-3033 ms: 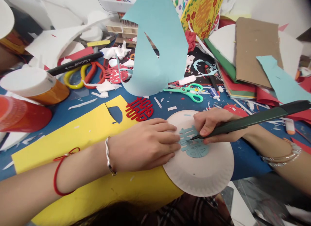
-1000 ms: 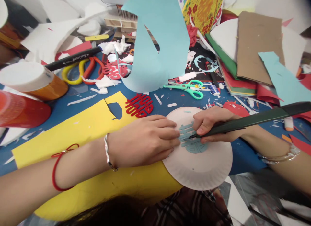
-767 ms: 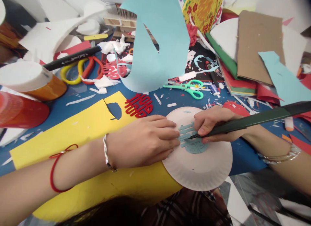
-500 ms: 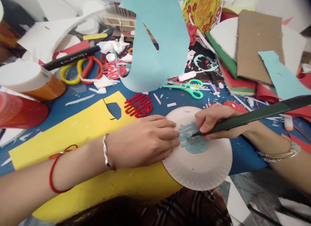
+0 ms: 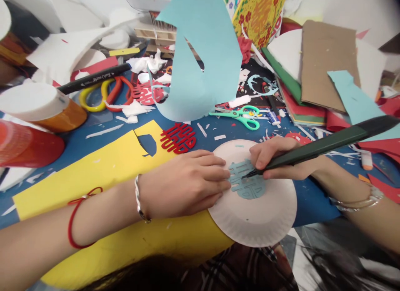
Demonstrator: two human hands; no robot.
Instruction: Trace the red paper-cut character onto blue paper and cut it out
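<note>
A light blue paper cutout [image 5: 250, 189] of joined character shapes lies on a white paper plate [image 5: 268, 228]. My left hand [image 5: 190, 182] lies flat over the plate's left side, its fingertips at the cutout's left edge. My right hand [image 5: 278, 159] grips a dark craft knife [image 5: 321, 145], closed around its front part. The knife leans down to the left, and its thin dark tip is at the middle of the cutout. Under my left arm and the plate is a yellow sheet [image 5: 93, 166] with a cut hole. A red cutout [image 5: 178, 137] of similar shape lies just beyond my left hand.
Green-handled scissors [image 5: 246, 116] lie beyond the plate, among paper scraps. A large light blue sheet [image 5: 206, 78] stands behind them. Paint jars [image 5: 31, 143] are at the left, near a black marker [image 5: 93, 77]. Cardboard [image 5: 329, 66] and coloured sheets are stacked at the right.
The knife has tilted, its rear end rising, while its tip moves slightly about the cutout's middle. My left hand stays on the plate. The whole view shifts a little.
</note>
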